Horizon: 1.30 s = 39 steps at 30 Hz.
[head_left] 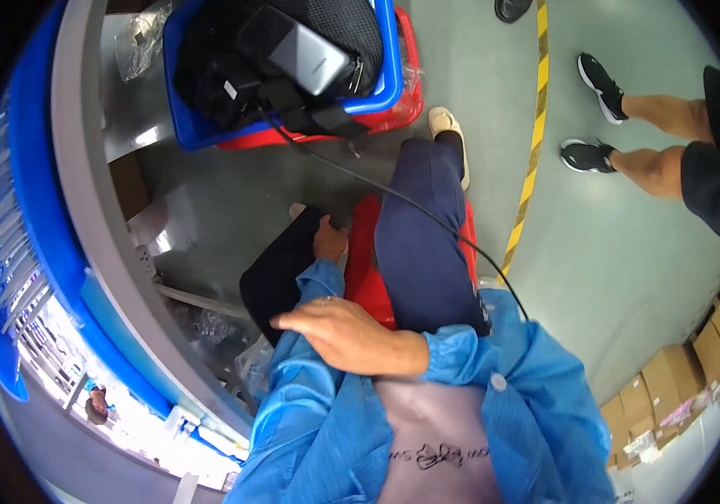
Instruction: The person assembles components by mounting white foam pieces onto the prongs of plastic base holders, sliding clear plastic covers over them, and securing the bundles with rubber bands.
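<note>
Head view: right hand [347,334] lies across the long axis of the blue cloth left sleeve [320,280], behind its cuff edge, left hand [330,240] beyond, finger opening and grip of both undeterminable.

Floor [469,67]: bright and even in the open, darker beside the workbench [87,185], where hard white glints sit on the shiny surface
Lower left: blown out to white, fine detail washed away
Workbench edge: bent into a long arc by the fisheye lens
Floor tape [536,126]: bowed, stripes still crisp
Right hand [347,336]: evenly lit, outline clear
Cardboard boxes [662,378]: skewed, softer toward the rim
Corners: black vignette
</note>
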{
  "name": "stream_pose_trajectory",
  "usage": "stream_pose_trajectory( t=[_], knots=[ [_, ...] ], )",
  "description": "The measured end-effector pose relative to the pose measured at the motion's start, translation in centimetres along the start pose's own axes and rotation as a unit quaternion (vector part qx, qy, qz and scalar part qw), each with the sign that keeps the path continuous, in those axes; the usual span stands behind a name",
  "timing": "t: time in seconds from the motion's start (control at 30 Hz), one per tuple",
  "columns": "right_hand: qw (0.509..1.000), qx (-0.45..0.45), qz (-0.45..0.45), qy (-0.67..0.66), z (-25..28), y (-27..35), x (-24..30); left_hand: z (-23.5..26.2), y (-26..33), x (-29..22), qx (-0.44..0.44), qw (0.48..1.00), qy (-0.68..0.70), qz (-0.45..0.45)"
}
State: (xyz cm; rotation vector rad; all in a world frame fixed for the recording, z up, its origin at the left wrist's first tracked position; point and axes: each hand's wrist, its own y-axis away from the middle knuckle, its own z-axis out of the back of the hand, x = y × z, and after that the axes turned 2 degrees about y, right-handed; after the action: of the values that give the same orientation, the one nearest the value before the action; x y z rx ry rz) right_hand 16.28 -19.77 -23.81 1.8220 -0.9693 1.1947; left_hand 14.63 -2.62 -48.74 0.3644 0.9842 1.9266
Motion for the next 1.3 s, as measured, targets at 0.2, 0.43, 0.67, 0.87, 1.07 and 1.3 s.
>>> stream_pose_trajectory(
  t=[0.2,0.43,0.67,0.87,1.07,1.3],
  knots=[
    [0.945,0.081,0.056,0.312,3.8,0.6,0.7,-4.0,-7.3,2.7,0.049,0.993,-0.010,-0.110],
    [0.877,0.244,-0.052,0.410,6.5,-1.6,-0.1,-10.0,-17.9,4.6,0.064,0.987,0.110,-0.097],
    [0.923,0.192,-0.056,0.330,9.4,-1.7,0.6,-13.3,-26.6,-0.5,-0.078,0.946,0.310,-0.055],
    [0.930,0.182,-0.081,0.309,11.5,-0.9,0.7,-13.6,-31.5,-3.6,-0.150,0.939,0.149,-0.272],
    [0.944,0.104,-0.076,0.303,11.9,-0.7,0.9,-13.0,-34.5,-6.2,-0.202,0.896,0.096,-0.385],
    [0.952,0.072,-0.084,0.287,12.6,-0.6,-0.2,-12.6,-33.2,-9.2,-0.250,0.885,0.084,-0.383]
  ],
)
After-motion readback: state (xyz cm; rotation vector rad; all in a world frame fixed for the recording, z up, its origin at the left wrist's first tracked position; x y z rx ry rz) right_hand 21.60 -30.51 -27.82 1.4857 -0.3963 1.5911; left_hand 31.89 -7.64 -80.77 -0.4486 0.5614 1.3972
